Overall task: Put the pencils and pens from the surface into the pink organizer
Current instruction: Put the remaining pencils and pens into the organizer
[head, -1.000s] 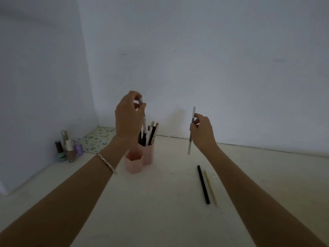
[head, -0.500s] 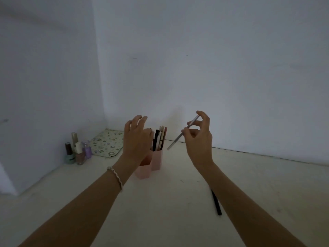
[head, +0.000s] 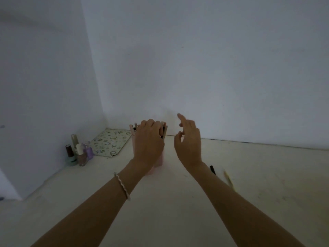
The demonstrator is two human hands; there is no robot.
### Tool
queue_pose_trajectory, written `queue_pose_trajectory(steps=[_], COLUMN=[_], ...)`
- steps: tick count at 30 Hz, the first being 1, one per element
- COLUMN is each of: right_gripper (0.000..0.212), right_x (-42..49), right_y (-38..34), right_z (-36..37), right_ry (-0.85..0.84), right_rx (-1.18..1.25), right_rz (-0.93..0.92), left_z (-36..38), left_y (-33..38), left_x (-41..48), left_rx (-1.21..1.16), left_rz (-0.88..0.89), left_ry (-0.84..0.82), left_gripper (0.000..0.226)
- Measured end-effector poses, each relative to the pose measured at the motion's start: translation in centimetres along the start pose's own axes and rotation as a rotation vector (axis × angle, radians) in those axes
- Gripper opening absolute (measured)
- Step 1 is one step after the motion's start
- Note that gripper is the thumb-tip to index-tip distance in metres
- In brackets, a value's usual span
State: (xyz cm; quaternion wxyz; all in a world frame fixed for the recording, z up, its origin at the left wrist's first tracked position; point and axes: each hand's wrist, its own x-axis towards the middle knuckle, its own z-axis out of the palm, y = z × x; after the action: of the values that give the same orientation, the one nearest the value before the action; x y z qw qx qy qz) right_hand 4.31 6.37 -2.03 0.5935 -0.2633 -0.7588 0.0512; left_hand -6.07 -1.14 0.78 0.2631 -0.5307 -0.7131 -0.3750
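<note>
Pink organizer [head: 159, 160]: matte pink, upright walls, standing on the surface near the back wall. Mostly hidden behind left hand [head: 148, 142], so full shape not readable.

Contents: cluster of pens and pencils [head: 164, 130], upright, showing to the left and right of the hand. Dark and pale slim barrels; count not readable.

Left hand laid over the tops of that cluster, fingers bent down across them. Grip or mere touch: cannot tell. Thin pale bracelet [head: 122, 186] on left forearm.

Right hand [head: 189, 145] in the air just right of the organizer, holding nothing, fingers loosely spread, index finger raised.

On smooth cream surface [head: 160, 207], beside right forearm: black pen [head: 212, 169], partly covered by the forearm. Near it, slim yellow pencil [head: 229, 181], blurred.

Far left by the wall: small nail polish bottles [head: 78, 153], grouped. Just beside them, flat patterned mat [head: 110, 141] with rounded corners.
</note>
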Motion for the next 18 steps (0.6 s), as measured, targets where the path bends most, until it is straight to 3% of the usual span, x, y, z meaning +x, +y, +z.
queue_pose_trajectory(steps=[4,6,11,14,18], right_gripper=[0.05,0.047,0.036,0.033,0.032], right_x=[1.3,1.3,-0.3,-0.8,-0.8], right_y=[3.4,4.8,7.8,8.5,8.8], right_z=[-3.8,-5.7,-9.3,-10.1,-10.3], right_ry=[0.122,0.165,0.141,0.17,0.158], right_rx=[0.122,0.143,0.086,0.107,0.137], right_rz=[0.357,0.474,0.559,0.632,0.709], left_z=[3.5,5.5,8.6,9.2,8.4], left_y=[4.8,7.7,12.3,12.6,11.6], left_x=[-2.2,-3.6,-6.4,-6.6,-5.7], left_rx=[-0.222,-0.27,-0.204,-0.176,-0.206], left_rz=[-0.177,-0.234,-0.246,-0.217,-0.212], left_ry=[-0.525,-0.694,-0.886,-0.918,-0.94], left_gripper=[0.023,0.018,0.027,0.026,0.066])
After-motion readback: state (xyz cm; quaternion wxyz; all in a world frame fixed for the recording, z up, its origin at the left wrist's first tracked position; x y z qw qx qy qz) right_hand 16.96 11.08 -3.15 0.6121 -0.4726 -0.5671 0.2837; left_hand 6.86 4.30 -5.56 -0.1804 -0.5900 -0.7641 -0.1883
